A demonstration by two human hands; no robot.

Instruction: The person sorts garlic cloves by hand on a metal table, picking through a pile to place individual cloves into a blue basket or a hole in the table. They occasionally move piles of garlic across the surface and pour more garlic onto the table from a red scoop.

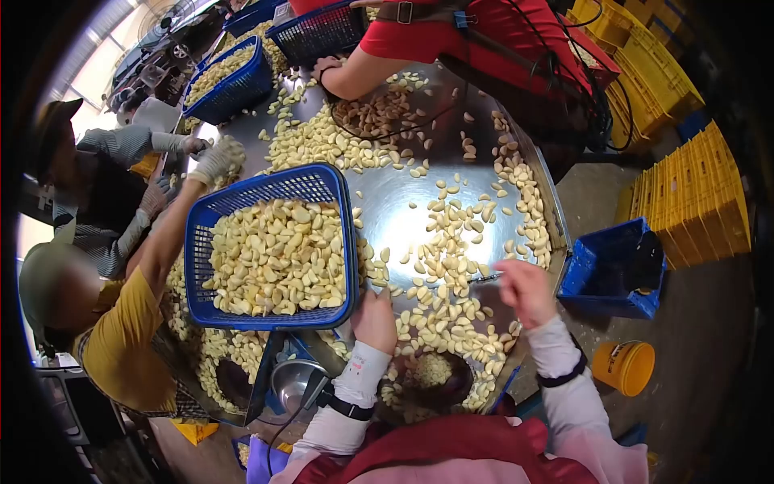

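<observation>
Pale cream pieces (455, 319) lie spread over the metal table (395, 189) in front of me. My left hand (375, 321) is beside the lower right corner of a blue basket (347, 310) full of the same pieces; its fingertips are partly hidden among pieces. Over the right part of the spread is my right hand (526, 292), fingers bent, holding a thin dark tool (488, 278) that points left. Between my forearms sits a dark round opening (451, 379) with small light bits in it.
A person in yellow (129, 339) reaches in from the left with a gloved hand; two others are behind. A person in red (484, 40) leans over the far side. Blue bin (597, 266), yellow crates (693, 198) and yellow bucket (625, 367) stand right. A metal bowl (298, 383) is lower left.
</observation>
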